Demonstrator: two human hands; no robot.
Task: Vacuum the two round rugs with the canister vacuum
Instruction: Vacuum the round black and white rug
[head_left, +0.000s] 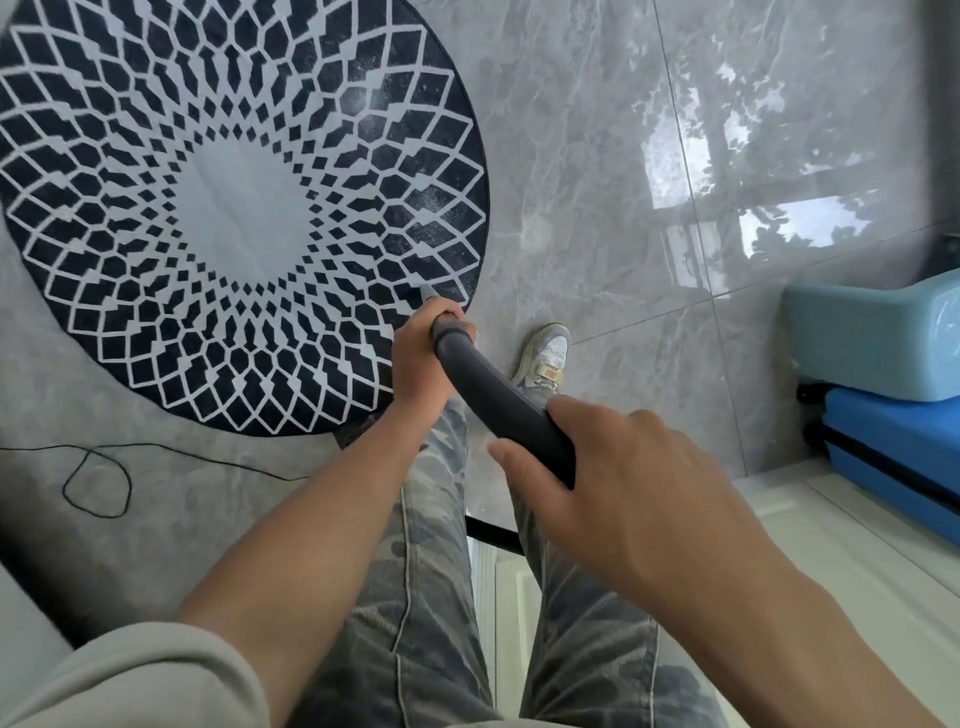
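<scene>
With right hand (623, 467) curled round grey wand (498, 400), left hand (418, 358) gripping farther down.
Pointing nozzle (427, 292) at round rug (244, 208) edge.

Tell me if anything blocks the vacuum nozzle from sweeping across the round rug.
Nothing visible does. The grey vacuum wand has its tip over the round navy-and-white patterned rug; the thin black cord lies off it on the tiles.

One wide-angle cam on my head, aimed steeply down at the floor (571, 156), close over my left hand (421, 358) and right hand (623, 467) on the vacuum wand (498, 397).
</scene>
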